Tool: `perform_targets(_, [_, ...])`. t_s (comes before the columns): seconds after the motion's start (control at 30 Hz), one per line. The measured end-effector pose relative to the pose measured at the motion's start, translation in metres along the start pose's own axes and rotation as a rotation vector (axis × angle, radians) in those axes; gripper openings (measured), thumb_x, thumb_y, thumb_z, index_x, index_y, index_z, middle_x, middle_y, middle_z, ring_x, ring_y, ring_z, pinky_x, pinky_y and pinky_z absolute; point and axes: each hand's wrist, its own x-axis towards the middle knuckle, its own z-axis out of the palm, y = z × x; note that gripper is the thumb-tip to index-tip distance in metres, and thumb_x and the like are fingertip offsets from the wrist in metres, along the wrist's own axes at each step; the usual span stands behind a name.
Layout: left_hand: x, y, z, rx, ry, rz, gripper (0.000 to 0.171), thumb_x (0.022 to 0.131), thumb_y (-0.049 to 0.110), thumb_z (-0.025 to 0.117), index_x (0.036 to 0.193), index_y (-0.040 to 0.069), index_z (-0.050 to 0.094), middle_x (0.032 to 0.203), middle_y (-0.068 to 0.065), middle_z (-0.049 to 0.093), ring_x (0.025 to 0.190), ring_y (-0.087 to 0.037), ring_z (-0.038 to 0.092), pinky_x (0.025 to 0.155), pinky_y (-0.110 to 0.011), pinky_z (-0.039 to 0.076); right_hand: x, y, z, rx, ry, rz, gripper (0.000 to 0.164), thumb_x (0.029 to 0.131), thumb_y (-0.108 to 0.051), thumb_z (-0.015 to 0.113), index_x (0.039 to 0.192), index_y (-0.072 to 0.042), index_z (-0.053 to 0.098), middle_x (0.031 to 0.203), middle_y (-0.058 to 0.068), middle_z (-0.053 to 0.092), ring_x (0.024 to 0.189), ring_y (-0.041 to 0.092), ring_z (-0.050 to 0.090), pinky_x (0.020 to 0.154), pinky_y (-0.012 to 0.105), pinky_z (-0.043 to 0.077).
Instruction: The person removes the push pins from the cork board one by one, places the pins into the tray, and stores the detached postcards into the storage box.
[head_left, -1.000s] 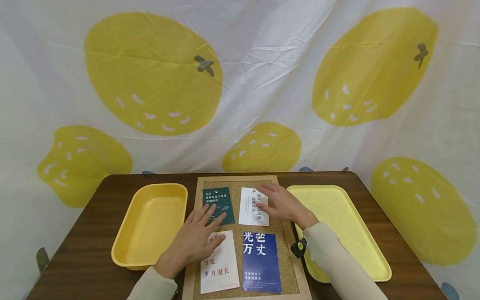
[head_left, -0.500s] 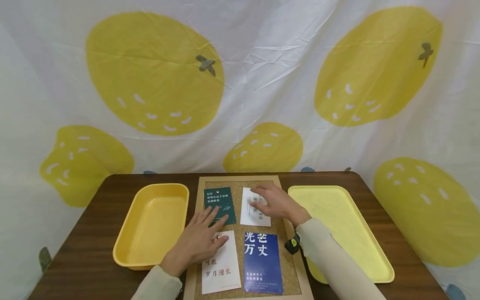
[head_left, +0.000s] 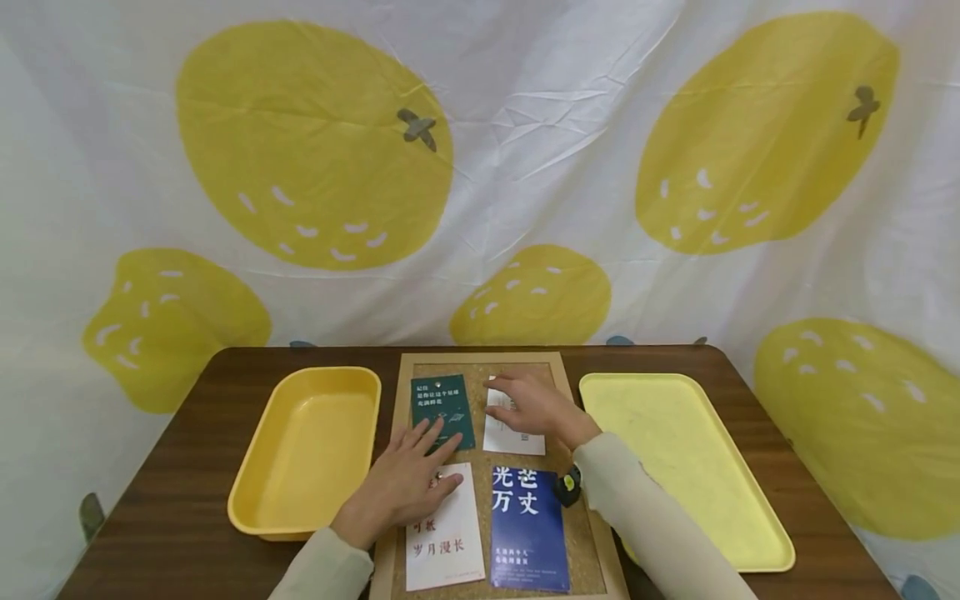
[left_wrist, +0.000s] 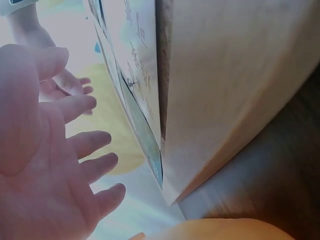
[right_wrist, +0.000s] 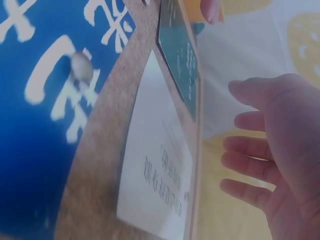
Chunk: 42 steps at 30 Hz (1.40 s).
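A wood-framed cork board [head_left: 482, 369] lies on the table with several cards pinned on it. My left hand [head_left: 408, 475], fingers spread, hovers over the green card [head_left: 438, 392] and the white card with red writing [head_left: 444, 558]. In the left wrist view a gap shows between that hand [left_wrist: 45, 145] and the board. My right hand [head_left: 534, 406] is above the white card with dark writing [head_left: 513, 442], fingers loosely bent and holding nothing. The right wrist view shows this hand [right_wrist: 280, 145] apart from the cards. A blue card [head_left: 528, 533] lies nearest me on the right, a round pin [right_wrist: 81, 67] in it.
A deep orange-yellow basin [head_left: 300, 458] stands left of the board. On the right is a pale yellow tray [head_left: 682, 467], partly under my right forearm. Behind the dark wooden table [head_left: 180, 467] hangs a white cloth [head_left: 360, 308] with lemon prints.
My right hand has moved a little left over the white card with dark writing, covering more of its print. My left hand shifts slightly right and stays spread. The cards keep their places on the board.
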Motion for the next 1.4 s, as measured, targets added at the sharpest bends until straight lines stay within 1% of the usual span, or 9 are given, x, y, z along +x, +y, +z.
perform_targets(0.13, [0.001,0.001,0.002,0.000,-0.014,-0.009,0.057,0.095,0.051,0.041,0.143,0.021,0.039,0.152,-0.012,0.027,0.140,-0.034,0.022,0.111,-0.054,0.017,0.005,-0.004,0.004,0.029,-0.036,0.014,0.045,0.091,-0.035,0.058,0.126,-0.007,0.059,0.126,0.013,0.057,0.116,0.028,0.054,0.096,0.044,0.044])
perform_targets(0.23, [0.002,0.002,0.003,-0.001,-0.024,-0.021,0.058,0.094,0.052,0.041,0.143,0.022,0.039,0.152,-0.012,0.027,0.140,-0.034,0.022,0.112,-0.054,0.016,0.009,-0.007,0.006,0.037,-0.045,0.017,0.044,0.091,-0.035,0.059,0.126,-0.008,0.059,0.126,0.012,0.057,0.116,0.027,0.053,0.096,0.043,0.044])
perform_targets(0.4, [0.004,0.003,0.004,-0.007,-0.045,-0.033,0.058,0.094,0.052,0.041,0.143,0.022,0.039,0.152,-0.012,0.028,0.140,-0.035,0.022,0.112,-0.054,0.016,0.015,-0.012,0.009,0.040,-0.033,-0.006,0.042,0.090,-0.032,0.061,0.124,-0.007,0.060,0.118,0.007,0.060,0.108,0.021,0.057,0.092,0.039,0.048])
perform_targets(0.53, [0.004,0.004,0.003,-0.006,-0.062,-0.040,0.058,0.094,0.051,0.042,0.143,0.021,0.039,0.152,-0.012,0.028,0.140,-0.035,0.022,0.112,-0.053,0.016,0.019,-0.017,0.009,0.057,-0.044,-0.007,0.041,0.090,-0.031,0.062,0.124,-0.007,0.060,0.117,0.007,0.060,0.106,0.020,0.057,0.091,0.038,0.048])
perform_targets(0.67, [0.003,0.003,0.003,-0.007,-0.076,-0.046,0.058,0.094,0.052,0.042,0.143,0.021,0.039,0.152,-0.012,0.028,0.140,-0.035,0.022,0.112,-0.053,0.016,0.025,-0.020,0.011,0.060,-0.055,-0.014,0.040,0.091,-0.031,0.061,0.124,-0.008,0.060,0.120,0.008,0.059,0.109,0.022,0.057,0.093,0.040,0.047])
perform_targets(0.87, [0.001,0.004,0.004,-0.011,-0.092,-0.050,0.059,0.094,0.052,0.041,0.143,0.019,0.040,0.151,-0.013,0.029,0.139,-0.036,0.023,0.111,-0.053,0.018,0.032,-0.024,0.015,0.055,-0.066,-0.022,0.037,0.091,-0.025,0.061,0.123,-0.006,0.060,0.120,0.011,0.059,0.110,0.026,0.056,0.094,0.042,0.046])
perform_targets(1.1, [0.001,0.003,0.005,-0.020,-0.126,-0.060,0.059,0.094,0.053,0.039,0.143,0.019,0.040,0.151,-0.013,0.029,0.139,-0.035,0.023,0.111,-0.053,0.019,0.042,-0.025,0.019,0.086,-0.114,0.024,0.037,0.091,-0.025,0.061,0.124,-0.009,0.060,0.123,0.010,0.059,0.111,0.024,0.057,0.095,0.040,0.046])
perform_targets(1.27, [0.001,0.001,0.006,-0.023,-0.160,-0.074,0.059,0.094,0.054,0.039,0.143,0.020,0.040,0.151,-0.012,0.029,0.140,-0.034,0.023,0.112,-0.053,0.018,0.052,-0.025,0.023,0.076,-0.109,-0.001,0.036,0.090,-0.024,0.062,0.123,-0.008,0.060,0.121,0.008,0.060,0.109,0.023,0.058,0.096,0.039,0.045])
perform_targets(1.4, [0.002,0.001,0.006,-0.025,-0.170,-0.081,0.059,0.094,0.054,0.039,0.143,0.021,0.040,0.151,-0.011,0.029,0.140,-0.034,0.023,0.112,-0.053,0.018,0.059,-0.026,0.026,0.081,-0.106,-0.011,0.036,0.090,-0.022,0.062,0.123,-0.008,0.060,0.121,0.007,0.060,0.110,0.022,0.058,0.097,0.039,0.044])
